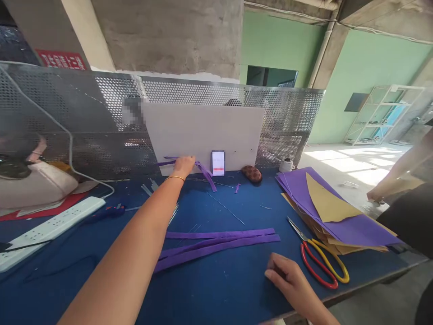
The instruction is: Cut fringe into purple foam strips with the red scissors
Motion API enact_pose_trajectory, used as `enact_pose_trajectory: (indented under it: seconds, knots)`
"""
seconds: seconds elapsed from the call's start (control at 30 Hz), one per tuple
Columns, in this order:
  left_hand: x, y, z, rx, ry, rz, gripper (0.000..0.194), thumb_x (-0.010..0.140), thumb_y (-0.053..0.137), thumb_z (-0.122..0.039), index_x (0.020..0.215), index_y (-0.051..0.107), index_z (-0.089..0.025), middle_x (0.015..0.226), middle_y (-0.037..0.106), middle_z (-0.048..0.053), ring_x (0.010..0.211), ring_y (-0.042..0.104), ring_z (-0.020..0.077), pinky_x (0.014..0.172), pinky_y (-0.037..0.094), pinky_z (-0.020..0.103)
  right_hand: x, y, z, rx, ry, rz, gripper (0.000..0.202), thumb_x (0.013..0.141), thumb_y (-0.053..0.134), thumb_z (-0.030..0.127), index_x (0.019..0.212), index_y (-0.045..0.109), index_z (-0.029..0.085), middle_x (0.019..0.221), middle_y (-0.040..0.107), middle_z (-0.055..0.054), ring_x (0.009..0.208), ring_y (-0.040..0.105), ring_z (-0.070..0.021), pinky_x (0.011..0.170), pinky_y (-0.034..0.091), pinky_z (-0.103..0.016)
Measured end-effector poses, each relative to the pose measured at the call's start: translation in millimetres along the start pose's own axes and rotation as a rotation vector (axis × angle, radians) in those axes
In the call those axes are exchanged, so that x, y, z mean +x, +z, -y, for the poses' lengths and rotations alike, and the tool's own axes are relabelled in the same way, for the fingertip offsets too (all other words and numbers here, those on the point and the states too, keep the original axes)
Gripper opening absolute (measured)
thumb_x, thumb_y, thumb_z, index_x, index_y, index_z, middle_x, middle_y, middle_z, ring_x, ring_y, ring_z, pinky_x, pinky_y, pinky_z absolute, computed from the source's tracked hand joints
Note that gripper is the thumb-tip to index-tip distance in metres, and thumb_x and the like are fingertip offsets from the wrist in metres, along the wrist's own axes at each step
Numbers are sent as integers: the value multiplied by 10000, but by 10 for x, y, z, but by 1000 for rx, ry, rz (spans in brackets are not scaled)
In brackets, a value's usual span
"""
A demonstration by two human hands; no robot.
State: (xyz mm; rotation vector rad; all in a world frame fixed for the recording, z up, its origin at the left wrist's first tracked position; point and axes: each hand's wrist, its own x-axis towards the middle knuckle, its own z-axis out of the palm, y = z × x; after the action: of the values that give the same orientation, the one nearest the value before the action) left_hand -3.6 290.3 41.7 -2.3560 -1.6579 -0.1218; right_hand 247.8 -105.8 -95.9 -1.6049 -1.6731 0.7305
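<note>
My left hand point(185, 166) reaches to the back of the table, closed on thin purple fabric strips point(205, 175) whose ends hang out on both sides of the fist. Close to my right hand point(287, 275), which rests loosely curled with nothing visible in it, lie scissors point(316, 250) with one red and one yellow handle. Longer purple strips point(223, 240) stretch across the blue tabletop point(216, 289), partly hidden behind my left forearm. A small purple scrap point(237, 188) and a thin wire point(226, 208) lie farther back.
Purple and tan sheets point(338, 207) are stacked at the right. A phone point(218, 163) leans on a white board point(206, 131), near a checkered case point(252, 174) and a mug point(286, 165). At left lies a power strip point(50, 230). Another person's hand point(375, 195) shows at right.
</note>
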Motion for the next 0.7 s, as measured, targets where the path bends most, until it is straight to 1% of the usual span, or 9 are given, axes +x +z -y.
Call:
enact_pose_trajectory:
  seconds: [0.13, 0.23, 0.33, 0.4, 0.47, 0.5, 0.53, 0.6, 0.7]
  knots:
    - [-170, 101, -167, -50, 59, 80, 360, 913, 581, -338, 1226, 556, -161, 1223, 582, 105, 1028, 607, 229, 854, 528, 438, 23, -12, 41, 35, -4, -38, 318, 934, 477, 397, 686, 473, 198, 619, 461, 42, 594, 441, -125, 550, 353, -227]
    - [-359, 110, -334, -111, 113, 80, 369, 914, 580, -341, 1237, 548, -166, 1241, 571, 107, 1043, 601, 233, 865, 524, 448, 41, 5, 82, 16, -14, -69, 306, 923, 496, 398, 690, 499, 201, 628, 494, 35, 600, 469, -129, 557, 376, -228]
    - [-678, 88, -548, -195, 202, 126, 348, 912, 576, -342, 1211, 576, -165, 1231, 596, 103, 1060, 602, 235, 892, 505, 448, -25, -45, 99, -21, -27, -138, 266, 922, 494, 395, 742, 542, 206, 708, 565, 0, 675, 529, -157, 632, 410, -258]
    - [-990, 77, -700, -257, 285, 172, 275, 886, 580, -294, 1137, 654, -208, 1168, 670, 56, 1058, 620, 223, 869, 498, 336, -138, -164, 71, -97, -7, -253, 223, 936, 468, 387, 858, 576, 208, 866, 627, -52, 809, 580, -198, 728, 427, -299]
    - [-1360, 72, -847, -313, 364, 206, 245, 868, 574, -312, 1074, 694, -255, 1099, 712, 1, 1016, 644, 197, 802, 493, 266, -290, -343, -3, -413, 82, -501, 232, 940, 456, 406, 964, 588, 217, 986, 652, -87, 875, 605, -233, 758, 435, -331]
    - [-1551, 69, -916, -339, 399, 216, 238, 864, 572, -334, 1053, 702, -269, 1067, 723, -16, 986, 654, 185, 774, 489, 246, -369, -440, -55, -587, 156, -589, 245, 941, 453, 408, 1005, 590, 216, 1035, 651, -107, 898, 609, -256, 752, 436, -349]
    - [-1735, 67, -980, -361, 429, 219, 239, 865, 566, -357, 1043, 703, -275, 1046, 728, -22, 959, 659, 176, 759, 484, 239, -443, -534, -113, -748, 225, -617, 263, 946, 440, 400, 1040, 591, 206, 1054, 646, -129, 924, 607, -282, 749, 434, -366]
    - [-2056, 65, -1092, -393, 467, 191, 271, 880, 537, -412, 1043, 694, -264, 1057, 718, -2, 963, 649, 184, 770, 474, 255, -558, -688, -227, -956, 325, -564, 263, 951, 424, 362, 1025, 594, 176, 978, 651, -154, 907, 612, -310, 720, 428, -383]
    - [-2355, 82, -1225, -406, 472, 140, 239, 873, 547, -400, 972, 685, -232, 1008, 702, 45, 969, 626, 217, 799, 456, 302, -606, -814, -338, -1028, 390, -394, 221, 934, 462, 348, 939, 598, 175, 908, 654, -146, 875, 631, -299, 685, 418, -362]
